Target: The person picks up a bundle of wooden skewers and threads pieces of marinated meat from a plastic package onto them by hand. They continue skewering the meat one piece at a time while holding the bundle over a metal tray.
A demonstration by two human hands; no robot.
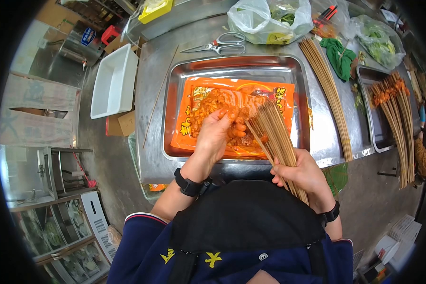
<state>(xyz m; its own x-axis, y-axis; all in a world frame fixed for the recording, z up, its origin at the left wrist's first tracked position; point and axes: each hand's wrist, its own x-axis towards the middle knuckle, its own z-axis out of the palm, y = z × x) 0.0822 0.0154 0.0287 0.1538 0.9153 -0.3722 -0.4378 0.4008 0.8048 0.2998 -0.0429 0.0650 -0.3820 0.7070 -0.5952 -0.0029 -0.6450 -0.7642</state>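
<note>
Skewers (280,139): slim wood, bundled, clamped in right hand (302,173); left hand (216,131) pinches wet, lumpy pieces (206,103) over round-cornered steel tray (241,63); worktop (154,147) strip between tray and lone stick (161,92).

Food-prep kitchen — steel worktable (152,163), skewers (280,135)

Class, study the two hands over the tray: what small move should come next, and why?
Probably thread the coated food onto a stick's tip: the left hand seems to pinch some, the right hand grips a bundle of sticks with its far ends close by, and the sticks at far right already carry similar-looking food.
</note>
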